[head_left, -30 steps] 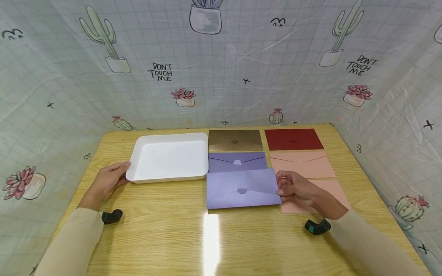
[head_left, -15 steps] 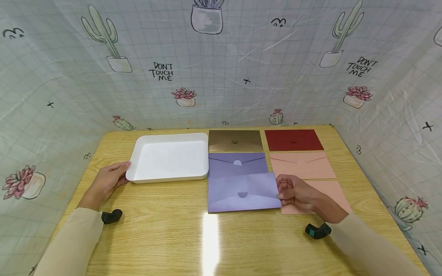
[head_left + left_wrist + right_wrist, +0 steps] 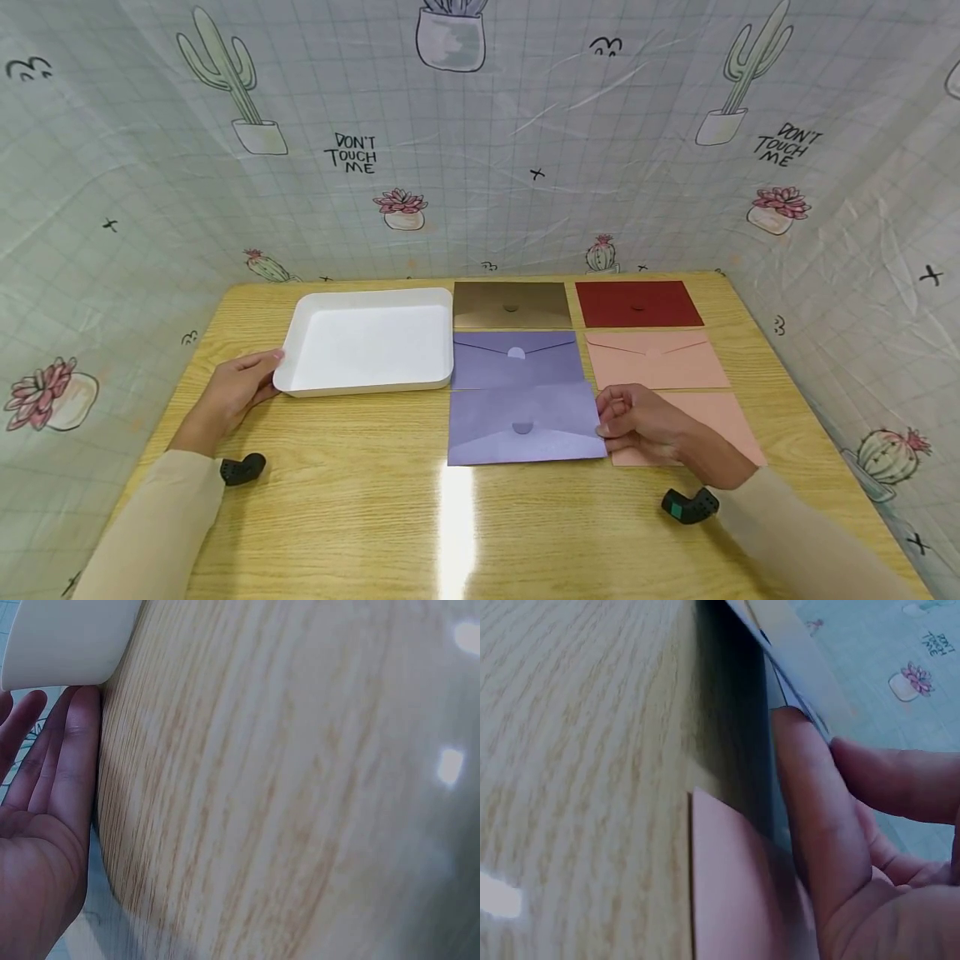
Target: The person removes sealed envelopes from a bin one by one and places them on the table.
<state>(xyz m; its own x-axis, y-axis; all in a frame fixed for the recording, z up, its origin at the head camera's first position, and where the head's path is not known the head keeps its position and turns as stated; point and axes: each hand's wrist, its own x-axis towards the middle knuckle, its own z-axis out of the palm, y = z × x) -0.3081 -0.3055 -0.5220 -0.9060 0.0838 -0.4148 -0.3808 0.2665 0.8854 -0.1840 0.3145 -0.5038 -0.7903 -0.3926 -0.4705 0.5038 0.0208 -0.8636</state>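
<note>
My right hand (image 3: 641, 425) pinches the right edge of a light purple envelope (image 3: 517, 446) between thumb and fingers, at the front of the left column of envelopes. In the right wrist view the envelope (image 3: 784, 664) is seen nearly edge-on, raised above the table at the pinched side. Right behind it lies another purple envelope (image 3: 487, 367) with a round tab. At the tray's left front corner is my left hand (image 3: 238, 392), its fingertips against the side of the white tray (image 3: 363, 388). In the left wrist view its fingers (image 3: 75, 742) are fairly straight beside the tray wall (image 3: 67, 645).
A gold envelope (image 3: 512, 300) and a dark red envelope (image 3: 637, 300) lie at the back. Two pink envelopes fill the right column, the rear one (image 3: 652, 362) in full view, the front one (image 3: 720, 412) partly under my right hand. A patterned curtain (image 3: 480, 150) encloses the wooden table (image 3: 337, 500).
My right hand has brought the purple envelope down and slightly toward me, so more of the purple envelope behind it shows. My left hand and the tray have stayed put.
</note>
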